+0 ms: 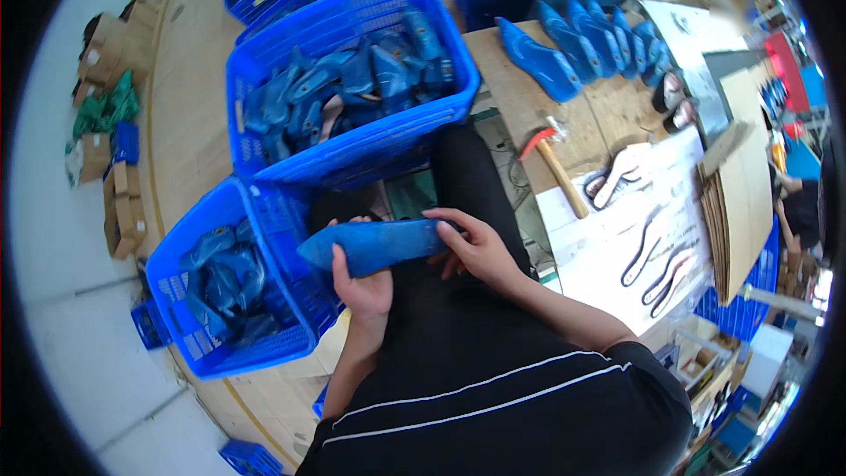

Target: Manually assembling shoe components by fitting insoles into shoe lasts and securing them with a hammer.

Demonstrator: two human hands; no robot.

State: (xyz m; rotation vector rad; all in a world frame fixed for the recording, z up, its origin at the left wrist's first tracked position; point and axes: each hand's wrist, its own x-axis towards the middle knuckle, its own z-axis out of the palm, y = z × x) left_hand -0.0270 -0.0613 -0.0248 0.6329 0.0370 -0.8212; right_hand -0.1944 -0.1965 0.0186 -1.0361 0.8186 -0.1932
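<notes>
A blue shoe last [388, 242] lies sideways between my two hands, above my lap, its pointed toe to the left. My left hand [359, 282] grips it near the toe, with the thumb laid across the near side. At the heel end my right hand [476, 247] closes on it with the fingertips. Just left of my hands stands a blue crate [304, 335] with several blue lasts [225, 273] in it. Beyond it, a larger blue crate [352, 154] is heaped with more lasts [357, 75].
On the workbench [608, 123] to the right, several blue lasts [573, 40] stand in a row. Nearer lie a hammer [562, 176] with a wooden handle, shoe soles [641, 247] and a sandal [621, 172]. Cardboard sheets [736, 194] stand at the bench's right edge.
</notes>
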